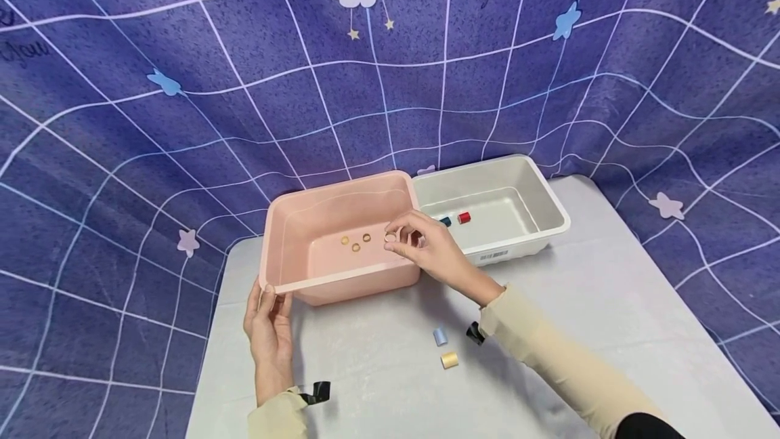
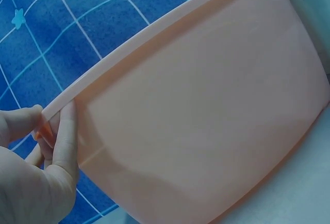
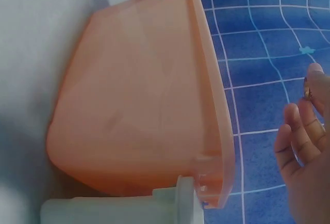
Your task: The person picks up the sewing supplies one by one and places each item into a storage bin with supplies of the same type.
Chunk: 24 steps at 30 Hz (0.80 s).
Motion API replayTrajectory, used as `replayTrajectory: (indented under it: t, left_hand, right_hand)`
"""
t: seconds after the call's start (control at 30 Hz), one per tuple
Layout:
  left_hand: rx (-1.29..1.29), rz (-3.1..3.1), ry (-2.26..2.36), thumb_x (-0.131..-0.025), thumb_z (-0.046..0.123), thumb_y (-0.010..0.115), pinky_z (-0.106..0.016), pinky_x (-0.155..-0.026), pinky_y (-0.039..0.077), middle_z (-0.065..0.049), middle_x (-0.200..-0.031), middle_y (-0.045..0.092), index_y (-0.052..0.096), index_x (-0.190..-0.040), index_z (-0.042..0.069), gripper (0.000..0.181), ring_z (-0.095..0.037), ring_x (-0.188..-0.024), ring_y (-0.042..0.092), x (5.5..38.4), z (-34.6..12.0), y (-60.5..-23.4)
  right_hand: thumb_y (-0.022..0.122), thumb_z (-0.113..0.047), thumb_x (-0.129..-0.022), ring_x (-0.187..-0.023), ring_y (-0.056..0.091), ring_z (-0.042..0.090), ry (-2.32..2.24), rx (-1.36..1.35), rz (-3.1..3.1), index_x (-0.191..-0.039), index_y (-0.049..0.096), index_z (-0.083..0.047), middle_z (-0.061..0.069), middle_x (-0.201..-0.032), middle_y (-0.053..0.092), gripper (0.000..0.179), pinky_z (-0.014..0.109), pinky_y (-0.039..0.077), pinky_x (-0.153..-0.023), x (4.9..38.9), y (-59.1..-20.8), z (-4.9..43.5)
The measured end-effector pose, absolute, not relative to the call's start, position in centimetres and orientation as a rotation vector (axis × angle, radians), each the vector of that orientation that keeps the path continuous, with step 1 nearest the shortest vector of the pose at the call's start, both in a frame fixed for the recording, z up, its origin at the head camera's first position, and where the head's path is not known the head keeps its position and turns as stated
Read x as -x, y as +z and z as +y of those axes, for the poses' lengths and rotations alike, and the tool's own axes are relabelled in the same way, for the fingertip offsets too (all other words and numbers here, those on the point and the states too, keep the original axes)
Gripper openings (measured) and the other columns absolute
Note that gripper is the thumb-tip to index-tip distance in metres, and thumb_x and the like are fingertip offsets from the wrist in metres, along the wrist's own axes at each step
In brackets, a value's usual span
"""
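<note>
My right hand (image 1: pixel 429 244) is over the right end of the pink bin (image 1: pixel 350 281). Between thumb and fingertips it pinches a small gold ring (image 3: pixel 307 88), which also shows in the head view. Inside the bin, several similar small gold rings (image 1: pixel 366 238) lie on the floor. At the bin's front left corner, my left hand (image 1: pixel 271 330) holds the rim (image 2: pixel 111 61), thumb on one side and fingers on the other in the left wrist view.
A white bin (image 1: pixel 518 246) stands right beside the pink one, with a red thread spool (image 1: pixel 464 218) and a dark teal spool (image 1: pixel 446 221) inside. On the white table (image 1: pixel 378 371) in front lie a light blue spool (image 1: pixel 440 337) and a yellow spool (image 1: pixel 449 360). A blue patterned curtain (image 1: pixel 274 107) hangs behind.
</note>
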<state>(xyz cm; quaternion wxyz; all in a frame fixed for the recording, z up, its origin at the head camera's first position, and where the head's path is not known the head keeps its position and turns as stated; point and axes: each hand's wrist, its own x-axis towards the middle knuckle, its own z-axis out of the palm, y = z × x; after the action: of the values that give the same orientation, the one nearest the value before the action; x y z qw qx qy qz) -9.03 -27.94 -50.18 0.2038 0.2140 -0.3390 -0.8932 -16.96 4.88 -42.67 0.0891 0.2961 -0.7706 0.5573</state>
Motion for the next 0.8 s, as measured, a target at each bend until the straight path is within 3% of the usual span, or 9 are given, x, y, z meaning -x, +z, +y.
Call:
replayTrajectory:
  t: [0.4, 0.63, 0.8]
  left_hand:
    - [-0.588, -0.947, -2.505, -0.101, 0.002, 0.064, -0.024, -0.095, 0.065, -0.013, -0.139, 0.048, 0.049, -0.155, 0.009, 0.056, -0.015, -0.098, 0.065, 9.0, -27.9, -50.2]
    - [-0.591, -0.948, -2.498, -0.101, 0.001, 0.064, -0.025, -0.098, 0.064, -0.014, -0.14, 0.048, 0.049, -0.154, 0.01, 0.056, -0.016, -0.101, 0.064, 9.0, -27.9, -50.3]
    - [-0.584, -0.985, -2.482, -0.102, 0.002, 0.063, -0.023, -0.096, 0.065, -0.013, -0.138, 0.049, 0.05, -0.154, 0.01, 0.055, -0.014, -0.098, 0.064, 9.1, -27.8, -50.4]
  right_hand:
    - [0.078, -0.025, -0.096, -0.093, 0.068, 0.014, 1.692, -0.892, -2.456, -0.115, 0.074, -0.02, -0.006, -0.104, 0.075, 0.02, 0.032, 0.063, -0.079, 19.4, -41.3, 3.1]
    - [0.075, -0.019, -0.098, -0.092, 0.067, 0.011, 1.651, -0.991, -2.443, -0.117, 0.073, -0.014, -0.001, -0.108, 0.075, 0.02, 0.027, 0.063, -0.082, 21.6, -41.4, 1.4]
    - [0.074, -0.012, -0.098, -0.093, 0.071, 0.017, 1.553, -1.128, -2.474, -0.119, 0.073, -0.007, 0.006, -0.11, 0.078, 0.022, 0.025, 0.065, -0.084, 23.8, -41.5, 0.1]
